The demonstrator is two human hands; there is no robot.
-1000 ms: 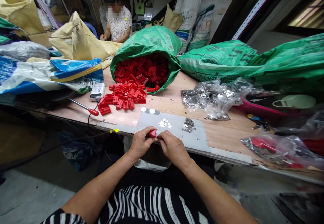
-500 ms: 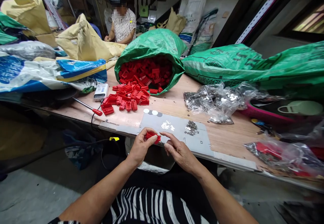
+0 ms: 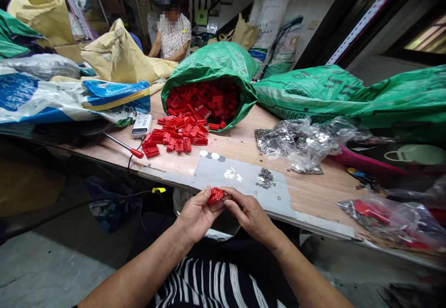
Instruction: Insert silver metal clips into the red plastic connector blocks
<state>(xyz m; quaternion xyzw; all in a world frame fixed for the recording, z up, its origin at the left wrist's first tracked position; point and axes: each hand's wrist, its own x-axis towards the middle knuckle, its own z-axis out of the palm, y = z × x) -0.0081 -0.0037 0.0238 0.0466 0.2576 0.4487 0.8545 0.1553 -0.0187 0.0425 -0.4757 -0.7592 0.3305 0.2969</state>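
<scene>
My left hand [image 3: 195, 213] grips a small red plastic housing [image 3: 215, 195] between thumb and fingers, just in front of the table edge. From the other side my right hand [image 3: 246, 210] is closed, its thumb and index finger pinched at the right end of the housing. Whatever sits between those fingertips is too small to make out. Behind the hands, a grey mat [image 3: 244, 188] bears a small pile of whitish metal pieces [image 3: 232, 173] and a pile of darker metal pieces [image 3: 265, 178]. Loose red housings [image 3: 177, 134] spill from a green sack [image 3: 212, 62].
On the left are a red-handled tool [image 3: 123, 145], a white device [image 3: 141, 126] and a blue-white sack [image 3: 52, 96]. Clear bags of metal parts [image 3: 299, 140] and a pink basket [image 3: 365, 160] stand right. A person [image 3: 172, 34] sits across the table.
My left hand has turned palm-up, rotating the red housing and shifting it slightly right. My right fingertips have come in against its end. The view has tilted a little.
</scene>
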